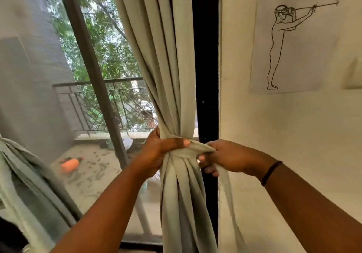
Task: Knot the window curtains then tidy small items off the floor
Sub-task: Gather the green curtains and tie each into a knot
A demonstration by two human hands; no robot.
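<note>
A pale green curtain [160,61] hangs in front of the window, gathered into a bunch at mid height. My left hand [156,151] is shut around the gathered bunch from the left, thumb lying across the front. My right hand [219,156] grips a strip of the same curtain that wraps across the bunch and pulls it to the right. Below the hands the fabric falls in loose folds [184,203]. A second green curtain [25,176] hangs bundled at the lower left edge.
The black window frame [207,76] stands just right of the curtain, beside a cream wall with a line drawing on paper [291,37]. Through the glass lies a balcony with a railing [109,106] and an orange bottle [70,164] on its floor.
</note>
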